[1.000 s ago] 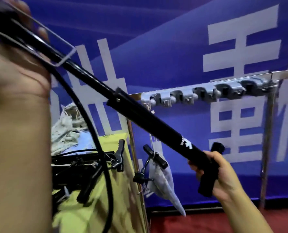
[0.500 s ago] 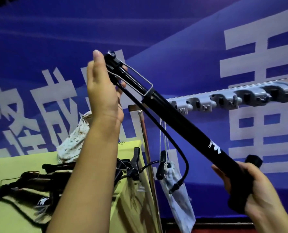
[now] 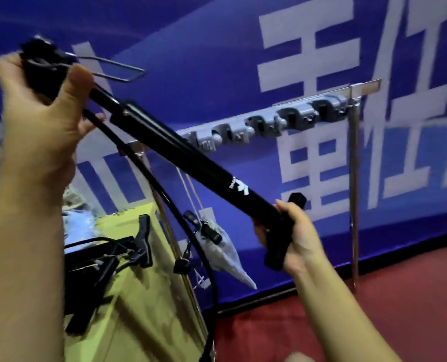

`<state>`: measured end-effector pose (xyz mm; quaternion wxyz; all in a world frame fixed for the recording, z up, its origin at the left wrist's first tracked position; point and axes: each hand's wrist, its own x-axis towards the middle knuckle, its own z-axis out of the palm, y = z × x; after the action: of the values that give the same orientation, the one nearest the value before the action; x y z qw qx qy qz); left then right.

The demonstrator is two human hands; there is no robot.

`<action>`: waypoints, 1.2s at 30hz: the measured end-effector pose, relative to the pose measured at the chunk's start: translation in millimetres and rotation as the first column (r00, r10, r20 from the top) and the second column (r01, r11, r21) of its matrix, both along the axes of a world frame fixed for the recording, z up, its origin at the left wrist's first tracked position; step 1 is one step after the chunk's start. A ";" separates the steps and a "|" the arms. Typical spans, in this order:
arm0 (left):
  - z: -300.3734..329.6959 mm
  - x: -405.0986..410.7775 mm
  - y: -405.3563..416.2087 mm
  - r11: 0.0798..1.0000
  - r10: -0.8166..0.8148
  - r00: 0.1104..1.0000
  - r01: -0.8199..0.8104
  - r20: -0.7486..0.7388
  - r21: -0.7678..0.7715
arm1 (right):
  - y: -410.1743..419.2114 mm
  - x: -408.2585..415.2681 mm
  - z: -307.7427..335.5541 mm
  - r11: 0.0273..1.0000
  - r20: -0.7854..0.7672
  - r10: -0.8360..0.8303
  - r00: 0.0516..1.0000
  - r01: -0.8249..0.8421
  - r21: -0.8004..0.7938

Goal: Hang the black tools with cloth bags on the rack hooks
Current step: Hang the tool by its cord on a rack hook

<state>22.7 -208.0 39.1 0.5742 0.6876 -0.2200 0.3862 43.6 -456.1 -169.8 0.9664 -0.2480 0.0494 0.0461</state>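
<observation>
I hold a long black tool point(image 3: 191, 163), a pump-like tube with a hose, slanting in front of the rack. My left hand point(image 3: 42, 113) grips its upper end, where a wire foot loop point(image 3: 117, 71) sticks out. My right hand point(image 3: 293, 239) grips its T-handle at the lower end. The black hose point(image 3: 180, 226) curves down from the upper end. Behind the tube, a metal rack point(image 3: 353, 178) carries a row of grey hooks point(image 3: 274, 121). A grey cloth bag point(image 3: 225, 254) with a black tool part hangs on strings from the rack's left end.
A yellow-green table point(image 3: 144, 304) at lower left holds several more black tools point(image 3: 107, 257) and a pale cloth bag point(image 3: 78, 212). A blue banner with white characters point(image 3: 321, 48) stands behind the rack. The floor point(image 3: 347, 309) is red.
My left hand has shifted left with the tool's upper end, and the wire loop now points right. The tool lies flatter. My right hand stays on the handle.
</observation>
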 end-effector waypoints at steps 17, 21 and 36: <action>-20.6 -10.6 -66.8 0.987 -0.157 0.984 0.154 -0.082 -0.041 | -10.7 -17.2 -12.8 0.789 0.627 0.324 0.708 -0.568 0.234; -18.9 -10.7 -67.1 0.976 -0.214 0.975 0.210 -0.056 -0.066 | -5.3 -16.2 -11.3 0.622 0.703 0.482 0.523 -0.769 0.146; -100.8 -46.2 -80.3 0.890 -0.454 0.759 0.371 -0.466 -0.264 | 5.1 -39.0 30.5 0.937 0.627 0.331 0.705 -0.164 -0.309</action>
<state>-23.4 -288.4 -61.8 0.7346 0.6525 -0.1736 0.0675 4.6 -451.1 -139.2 0.8682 -0.3623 -0.3301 0.0780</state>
